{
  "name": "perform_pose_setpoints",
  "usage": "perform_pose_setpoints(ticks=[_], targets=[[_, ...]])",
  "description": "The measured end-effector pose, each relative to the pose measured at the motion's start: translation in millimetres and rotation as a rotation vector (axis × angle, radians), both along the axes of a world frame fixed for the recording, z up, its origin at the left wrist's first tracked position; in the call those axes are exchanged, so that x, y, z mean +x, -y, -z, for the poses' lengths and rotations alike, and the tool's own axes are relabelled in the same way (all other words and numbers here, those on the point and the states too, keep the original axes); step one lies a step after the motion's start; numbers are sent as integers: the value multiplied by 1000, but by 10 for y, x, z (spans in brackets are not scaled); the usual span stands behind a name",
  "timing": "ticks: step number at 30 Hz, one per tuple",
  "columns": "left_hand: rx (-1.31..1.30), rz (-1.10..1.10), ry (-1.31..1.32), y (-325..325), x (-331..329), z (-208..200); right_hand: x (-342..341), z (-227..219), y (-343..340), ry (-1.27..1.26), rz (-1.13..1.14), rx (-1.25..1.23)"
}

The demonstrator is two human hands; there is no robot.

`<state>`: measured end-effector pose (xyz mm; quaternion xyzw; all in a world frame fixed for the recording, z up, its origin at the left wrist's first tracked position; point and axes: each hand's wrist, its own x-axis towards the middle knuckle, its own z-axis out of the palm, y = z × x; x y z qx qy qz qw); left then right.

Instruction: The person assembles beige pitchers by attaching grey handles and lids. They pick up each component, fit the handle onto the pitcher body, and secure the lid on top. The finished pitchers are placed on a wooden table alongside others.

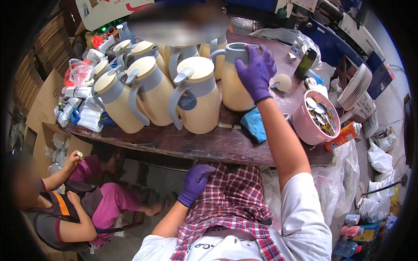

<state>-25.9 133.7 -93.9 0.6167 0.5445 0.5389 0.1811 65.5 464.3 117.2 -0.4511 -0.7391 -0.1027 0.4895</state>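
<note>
My right hand (257,71), in a purple glove, grips the grey collar of a cream thermos jug (236,87) on the table. That jug has no lid on, and the hand partly covers its mouth. A cream lid (283,82) with a grey tab lies just right of it. My left hand (196,182), gloved too, rests on my checked apron below the table edge, holding nothing visible, its fingers loosely extended. Left of the gripped jug stands a lidded jug (198,102) with a dark round tag, among several similar jugs. A blue cloth (254,125) lies in front.
A pink bucket (300,126) of round tags stands at the right, beside an orange spray can (344,135) and a white fan (355,89). A dark green bottle (305,64) stands behind. Plastic-wrapped pieces (90,115) lie at the left. Another person sits below left.
</note>
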Motion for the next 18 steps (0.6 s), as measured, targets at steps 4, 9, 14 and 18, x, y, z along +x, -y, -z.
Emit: perform_pose_setpoints(ticks=[4, 9, 14, 18], targets=[[-22, 62, -43, 66, 73, -7, 136, -91, -120, 118, -171, -229], [76, 86, 64, -110, 154, -290, 759, -66, -15, -130, -308, -255], [228, -96, -142, -125, 345, -1135, 1418, -513, 912, -135, -360, 135], [216, -134, -55, -182, 635, -1447, 1506, -346, 1618, -172, -482, -8]])
